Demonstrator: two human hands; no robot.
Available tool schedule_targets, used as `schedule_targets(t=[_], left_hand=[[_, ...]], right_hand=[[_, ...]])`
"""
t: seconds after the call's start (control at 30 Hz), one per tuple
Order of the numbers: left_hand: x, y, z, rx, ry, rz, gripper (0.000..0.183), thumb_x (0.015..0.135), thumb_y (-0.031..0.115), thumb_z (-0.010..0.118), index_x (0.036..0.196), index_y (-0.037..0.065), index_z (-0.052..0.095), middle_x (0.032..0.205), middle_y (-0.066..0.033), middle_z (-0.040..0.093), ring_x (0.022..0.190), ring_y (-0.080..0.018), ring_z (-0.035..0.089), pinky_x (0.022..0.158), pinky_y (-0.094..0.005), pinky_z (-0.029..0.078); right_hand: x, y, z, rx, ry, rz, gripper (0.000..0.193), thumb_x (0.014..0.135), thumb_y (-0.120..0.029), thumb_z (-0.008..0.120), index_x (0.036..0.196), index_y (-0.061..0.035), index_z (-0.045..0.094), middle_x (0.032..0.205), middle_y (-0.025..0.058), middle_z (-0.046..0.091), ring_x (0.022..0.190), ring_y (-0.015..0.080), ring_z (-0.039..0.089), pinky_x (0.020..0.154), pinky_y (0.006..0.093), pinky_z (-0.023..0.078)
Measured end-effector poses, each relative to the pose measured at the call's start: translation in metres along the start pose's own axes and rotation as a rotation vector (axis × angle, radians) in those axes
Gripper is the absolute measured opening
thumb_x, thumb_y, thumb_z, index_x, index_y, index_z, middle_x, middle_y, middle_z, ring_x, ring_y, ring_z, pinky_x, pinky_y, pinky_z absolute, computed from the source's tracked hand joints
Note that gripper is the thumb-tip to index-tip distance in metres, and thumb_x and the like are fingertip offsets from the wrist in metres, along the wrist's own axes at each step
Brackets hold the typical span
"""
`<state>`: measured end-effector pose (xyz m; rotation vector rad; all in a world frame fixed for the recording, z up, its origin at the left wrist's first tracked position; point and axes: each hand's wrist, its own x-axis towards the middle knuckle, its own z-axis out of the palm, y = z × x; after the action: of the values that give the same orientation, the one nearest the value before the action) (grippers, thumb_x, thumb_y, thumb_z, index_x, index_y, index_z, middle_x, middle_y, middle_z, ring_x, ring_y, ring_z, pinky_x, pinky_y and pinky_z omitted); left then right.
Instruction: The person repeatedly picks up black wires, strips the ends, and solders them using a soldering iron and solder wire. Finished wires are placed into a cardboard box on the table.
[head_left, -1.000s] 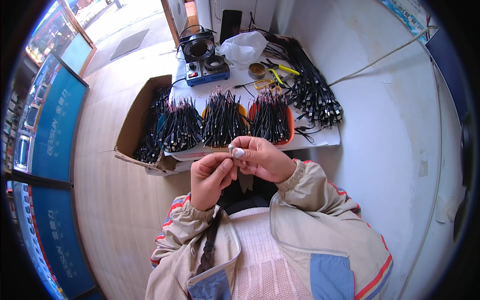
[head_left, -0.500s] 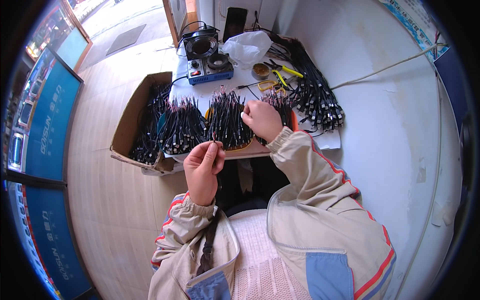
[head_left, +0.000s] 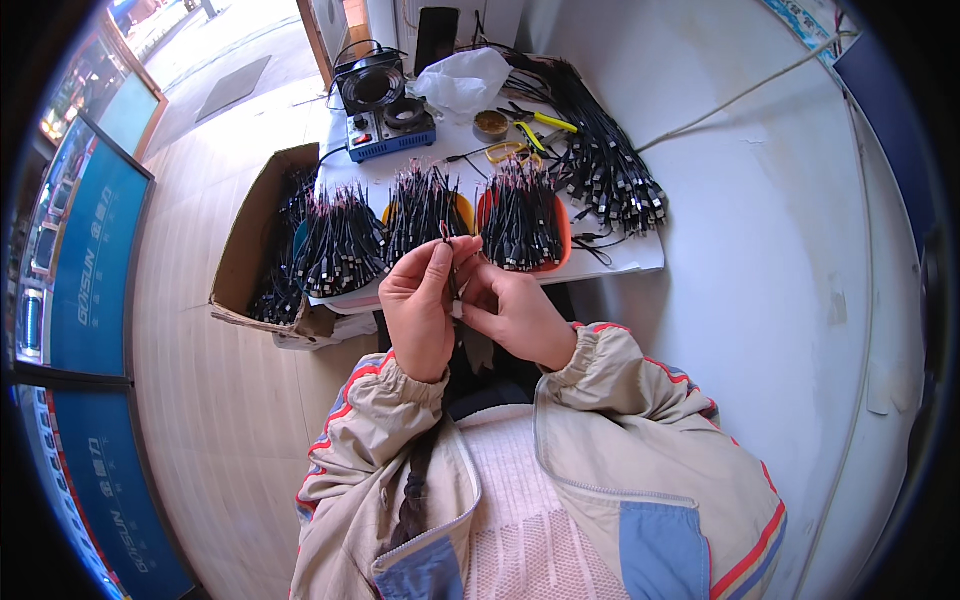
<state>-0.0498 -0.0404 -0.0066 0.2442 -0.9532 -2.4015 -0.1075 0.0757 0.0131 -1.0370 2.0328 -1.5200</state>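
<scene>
My left hand (head_left: 418, 310) pinches a short black cable (head_left: 450, 262) between thumb and fingers, its stripped wire end pointing up. Close against it, my right hand (head_left: 520, 312) has its fingers closed at the same cable, just above my lap. A small white patch shows at the right thumb tip; whether it is a cover or part of the cable I cannot tell. Just beyond my hands stand bunches of black cables with bare pinkish wire ends up: one at left (head_left: 342, 240), a middle one (head_left: 424, 205) in a yellow container (head_left: 466, 212), another (head_left: 520, 225) in an orange-red container (head_left: 563, 235).
A cardboard box (head_left: 235, 270) of cables stands left of the white table (head_left: 640, 252). Farther back are a blue soldering pot unit (head_left: 392, 140), a plastic bag (head_left: 462, 82), a round tin (head_left: 490, 124), yellow-handled pliers (head_left: 553, 122) and a large cable bundle (head_left: 605, 150). A wall rises at right.
My right hand has come back from the cable bunches to meet my left hand at the held cable. The left hand has risen slightly, and the whole view has shifted a little.
</scene>
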Motion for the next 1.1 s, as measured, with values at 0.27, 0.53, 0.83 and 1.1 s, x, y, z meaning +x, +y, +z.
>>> schedule_targets(t=[0.27, 0.53, 0.83, 1.1], left_hand=[[-0.016, 0.005, 0.006, 0.222, -0.128, -0.013, 0.016, 0.098, 0.011, 0.054, 0.097, -0.003, 0.062, 0.085, -0.0079, 0.068, 0.060, -0.0056, 0.051, 0.053, -0.0185, 0.037], [-0.021, 0.007, 0.008, 0.197, -0.197, -0.102, 0.014, 0.098, 0.009, 0.053, 0.098, -0.002, 0.061, 0.081, -0.0085, 0.065, 0.057, -0.0044, 0.042, 0.051, -0.0184, 0.030], [-0.023, 0.003, 0.008, -0.118, -0.273, -0.340, 0.012, 0.096, 0.006, 0.054, 0.098, -0.003, 0.060, 0.078, -0.0065, 0.061, 0.057, -0.0057, 0.041, 0.050, -0.0192, 0.029], [-0.023, 0.003, 0.007, 0.230, -0.353, -0.310, 0.018, 0.095, 0.007, 0.058, 0.107, -0.006, 0.064, 0.077, -0.0056, 0.062, 0.063, -0.0053, 0.050, 0.052, -0.0163, 0.035]], right_hand=[[0.007, -0.009, -0.040, 0.247, 0.106, -0.017, 0.016, 0.088, -0.011, 0.069, 0.095, 0.0001, 0.061, 0.081, -0.0009, 0.063, 0.067, 0.0019, 0.057, 0.061, 0.0174, 0.047], [0.005, -0.009, -0.040, 0.462, 0.017, 0.002, 0.015, 0.089, -0.011, 0.068, 0.098, -0.0001, 0.062, 0.084, 0.0003, 0.064, 0.074, 0.0025, 0.060, 0.063, 0.0163, 0.049], [-0.007, 0.002, -0.039, 1.116, -0.152, 0.238, 0.011, 0.091, -0.012, 0.063, 0.098, -0.0053, 0.058, 0.085, -0.0021, 0.060, 0.073, 0.0018, 0.056, 0.057, 0.0154, 0.042], [-0.010, 0.015, -0.052, 1.175, -0.216, 0.371, 0.009, 0.092, -0.013, 0.062, 0.096, -0.0065, 0.058, 0.079, -0.0040, 0.054, 0.065, 0.0012, 0.046, 0.049, 0.0150, 0.034]])
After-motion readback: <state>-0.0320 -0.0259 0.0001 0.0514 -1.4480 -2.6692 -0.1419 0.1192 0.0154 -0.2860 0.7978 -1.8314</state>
